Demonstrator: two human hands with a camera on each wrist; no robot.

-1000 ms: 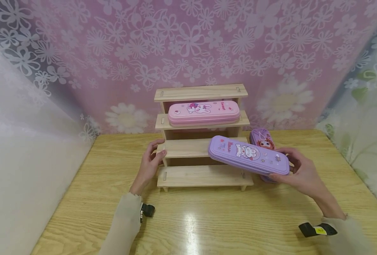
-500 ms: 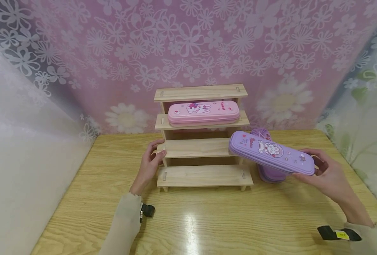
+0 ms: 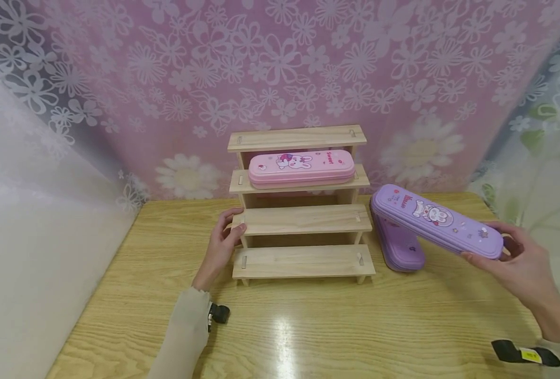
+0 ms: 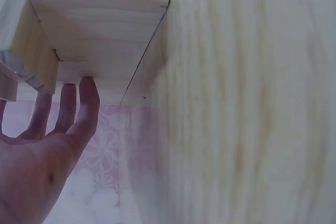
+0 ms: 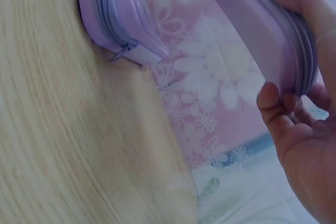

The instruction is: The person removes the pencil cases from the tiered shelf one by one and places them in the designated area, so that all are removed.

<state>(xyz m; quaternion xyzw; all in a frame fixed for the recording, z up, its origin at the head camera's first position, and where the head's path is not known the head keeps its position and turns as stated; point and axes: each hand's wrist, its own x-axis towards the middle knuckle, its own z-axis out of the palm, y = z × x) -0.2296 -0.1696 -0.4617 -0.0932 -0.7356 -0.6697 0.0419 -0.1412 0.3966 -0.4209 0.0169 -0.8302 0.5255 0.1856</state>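
Observation:
A purple pencil case with a bunny print (image 3: 438, 221) is held by its right end in my right hand (image 3: 526, 263), thumb on the near side and fingers on the far side. It tilts up to the left and overlaps a second purple pencil case (image 3: 403, 252) lying on the table. The right wrist view shows a gap between the held case (image 5: 262, 35) and the lying one (image 5: 118, 14). My left hand (image 3: 223, 237) grips the left end of a stepped wooden shelf (image 3: 303, 218) at its second-lowest board.
A pink pencil case with a bunny print (image 3: 301, 168) lies on the shelf's second board from the top. The shelf stands on a wood-grain table (image 3: 280, 321). A pink floral curtain (image 3: 280, 68) hangs behind, with pale sheer fabric at both sides.
My right hand has carried the bunny-print purple pencil case rightward, away from the shelf, uncovering more of the second purple case's near end. My left hand has stayed at the shelf.

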